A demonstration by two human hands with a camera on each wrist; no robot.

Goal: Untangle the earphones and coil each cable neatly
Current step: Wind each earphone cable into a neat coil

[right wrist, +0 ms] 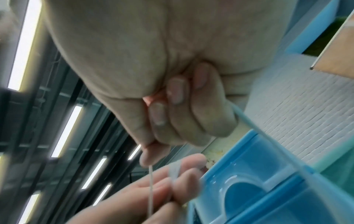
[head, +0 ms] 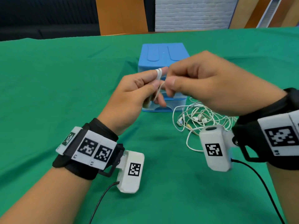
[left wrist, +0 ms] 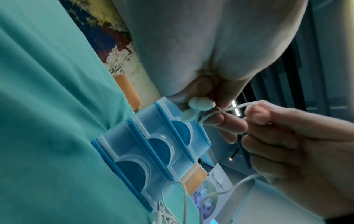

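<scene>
Cable (head: pixel 159 73), white, wound in a few turns round the left forefinger at centre frame, likely so the finger serves as a spool. Left hand (head: pixel 135 91) curled, thumb pressing the cable against the fingers to keep the turns from slipping. Two earbuds (left wrist: pixel 199 106) tucked against the left fingers, mid-frame in the left wrist view, apparently the anchored end of the coil. Right hand (head: pixel 210 81) just beside, thumb and forefinger pinching the free run of cable, other fingers folded in; from there the cable trails down and away, taut enough to feed a next turn. Below and right of the hands, a loose tangle (head: pixel 203 118) of more white earphones on the green cloth (head: pixel 48 78), waiting its turn. Behind the hands, a blue drawer box (head: pixel 161 52), perhaps meant for finished coils.
</scene>
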